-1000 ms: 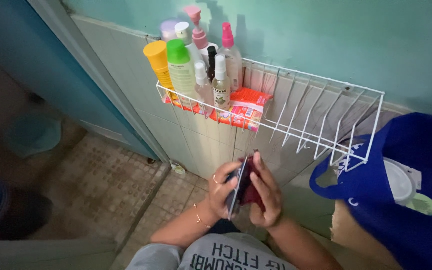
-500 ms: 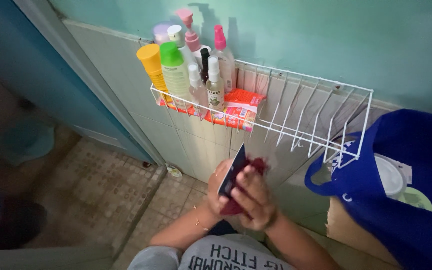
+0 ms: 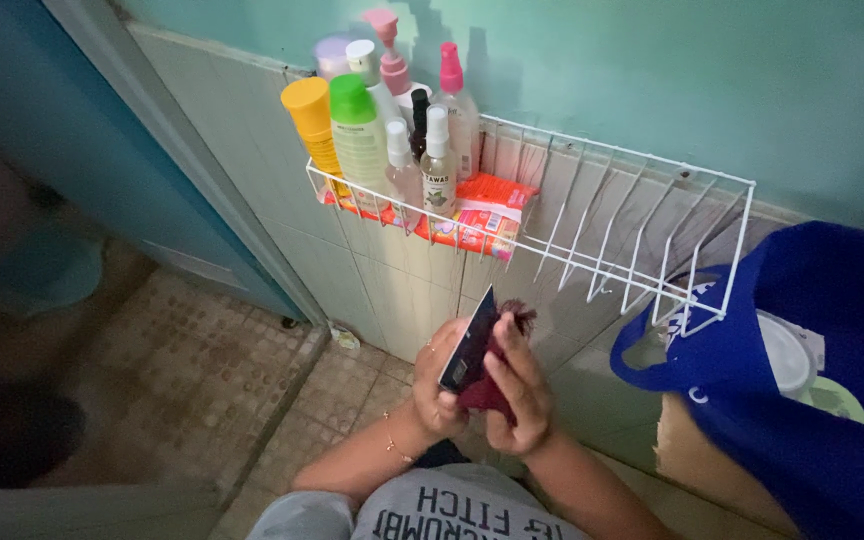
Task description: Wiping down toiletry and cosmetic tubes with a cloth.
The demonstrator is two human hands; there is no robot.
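My left hand grips a flat dark card-like packet by its lower edge, tilted up on end. Against it my right hand presses a dark red soft item, with a frayed dark tuft sticking up at the top. Both hands are held close together in front of my chest, below the white wire rack fixed to the tiled wall.
The rack's left end holds several bottles: a yellow-capped one, a green-capped one, pink-topped pump sprays and an orange-red packet. A blue bag with a white lid inside hangs at right. Blue door frame at left.
The hands have stayed in place below the rack. The flat packet has tipped more upright and the right hand's fingers have shifted over the dark red item.
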